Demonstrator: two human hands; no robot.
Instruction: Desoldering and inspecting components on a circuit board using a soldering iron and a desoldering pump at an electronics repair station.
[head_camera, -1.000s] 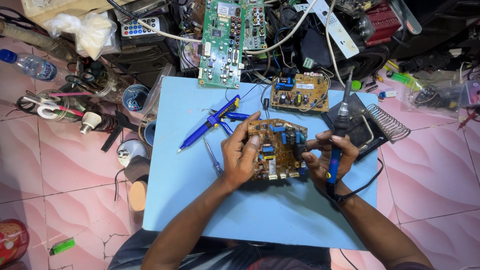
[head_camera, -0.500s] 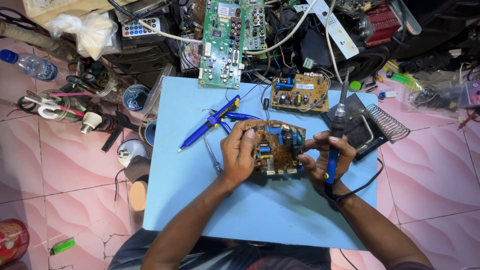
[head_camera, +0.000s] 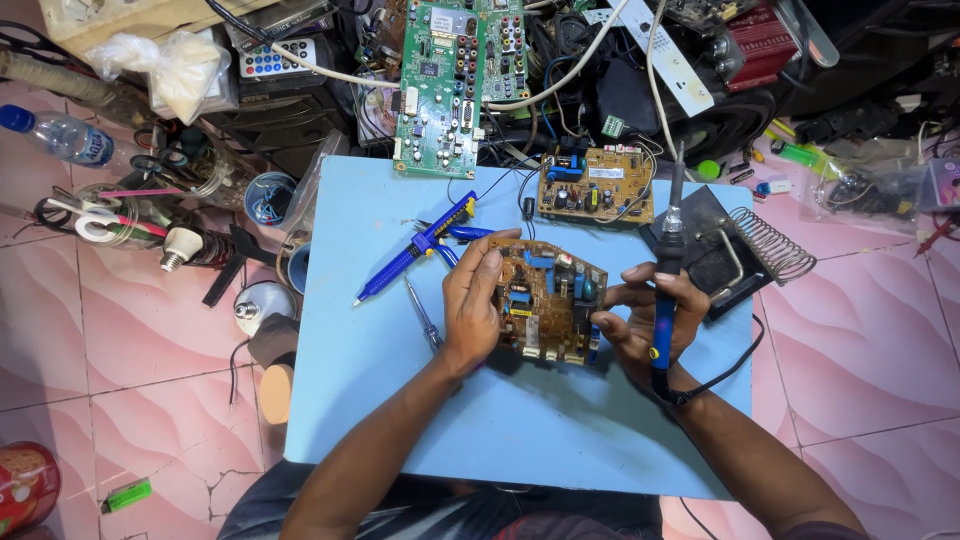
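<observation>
Brown circuit board (head_camera: 545, 298) sits in the middle of the blue work mat (head_camera: 400, 400), lifted a bit and tipped up between both hands. The left hand (head_camera: 475, 300) grips its left edge, thumb on top and fingers curled under. The right hand (head_camera: 645, 320) is closed around the blue soldering iron (head_camera: 665, 290), and its fingertips also touch the board's right edge.

To do this part well, I think the board should be held very still, with fingers on the edges only (the small parts on top look easy to bend). The hot tip points up and away toward the black iron stand (head_camera: 720, 255), and it is best kept off the cord and off the skin.

Just beside the left hand lie a blue solder sucker (head_camera: 415, 250) and a thin screwdriver (head_camera: 422, 312). A second small board (head_camera: 595, 187) lies farther back, and a green board (head_camera: 445, 85) behind that.

Compared with a second ago, the board is turned and tipped a little more toward the person, and the iron stands a little more upright.
</observation>
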